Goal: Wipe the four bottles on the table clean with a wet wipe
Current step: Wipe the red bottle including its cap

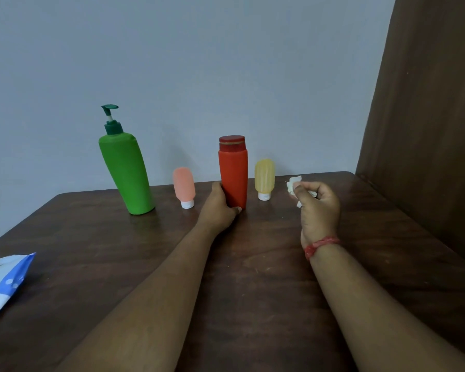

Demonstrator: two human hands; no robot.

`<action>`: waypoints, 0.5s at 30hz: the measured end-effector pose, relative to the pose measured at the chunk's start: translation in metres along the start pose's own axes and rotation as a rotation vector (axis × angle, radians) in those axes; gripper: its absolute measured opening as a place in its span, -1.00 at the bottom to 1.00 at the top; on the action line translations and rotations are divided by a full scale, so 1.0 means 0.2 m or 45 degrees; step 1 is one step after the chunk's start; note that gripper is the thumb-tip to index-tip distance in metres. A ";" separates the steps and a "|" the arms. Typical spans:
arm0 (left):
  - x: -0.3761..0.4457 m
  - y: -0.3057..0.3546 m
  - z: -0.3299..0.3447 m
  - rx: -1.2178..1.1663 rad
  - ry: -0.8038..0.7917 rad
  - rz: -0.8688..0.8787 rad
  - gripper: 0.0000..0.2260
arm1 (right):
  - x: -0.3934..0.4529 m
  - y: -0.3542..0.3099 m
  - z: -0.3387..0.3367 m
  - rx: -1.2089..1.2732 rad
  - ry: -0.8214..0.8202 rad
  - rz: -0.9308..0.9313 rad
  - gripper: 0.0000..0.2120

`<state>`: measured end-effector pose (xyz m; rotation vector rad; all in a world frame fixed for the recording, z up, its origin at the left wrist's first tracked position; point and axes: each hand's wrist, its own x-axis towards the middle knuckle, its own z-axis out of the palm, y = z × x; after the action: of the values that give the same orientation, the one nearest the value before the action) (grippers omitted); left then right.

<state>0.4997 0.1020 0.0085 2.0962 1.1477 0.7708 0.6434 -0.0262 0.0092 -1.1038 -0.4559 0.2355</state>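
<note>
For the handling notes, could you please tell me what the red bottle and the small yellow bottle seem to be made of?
Red bottle: probably opaque plastic, matte, with no highlights; darker red cap. Small yellow bottle: seemingly soft translucent plastic or silicone, since light glows through it; white cap underneath.

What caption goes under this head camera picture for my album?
Left hand grips the red bottle while right hand holds a crumpled wet wipe.
</note>
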 end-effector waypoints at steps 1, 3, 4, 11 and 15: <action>0.02 -0.01 0.00 0.016 0.025 -0.004 -0.48 | 0.00 0.00 0.00 0.002 0.004 0.001 -0.82; 0.05 -0.01 0.00 0.042 0.049 -0.018 -0.50 | 0.00 0.00 0.01 0.006 0.012 0.005 -0.83; 0.07 -0.02 0.00 0.052 0.051 -0.023 -0.49 | 0.00 0.00 0.01 0.013 0.012 0.008 -0.82; 0.14 -0.03 0.01 0.055 0.074 -0.029 -0.49 | 0.03 0.02 0.01 0.034 -0.013 0.024 -0.84; 0.16 -0.04 0.01 0.072 0.091 -0.021 -0.51 | 0.03 0.03 0.02 0.026 -0.012 0.034 -0.87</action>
<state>0.5117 0.1323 0.0067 2.1182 1.2368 0.8205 0.6473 -0.0185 0.0074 -1.0900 -0.4469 0.2683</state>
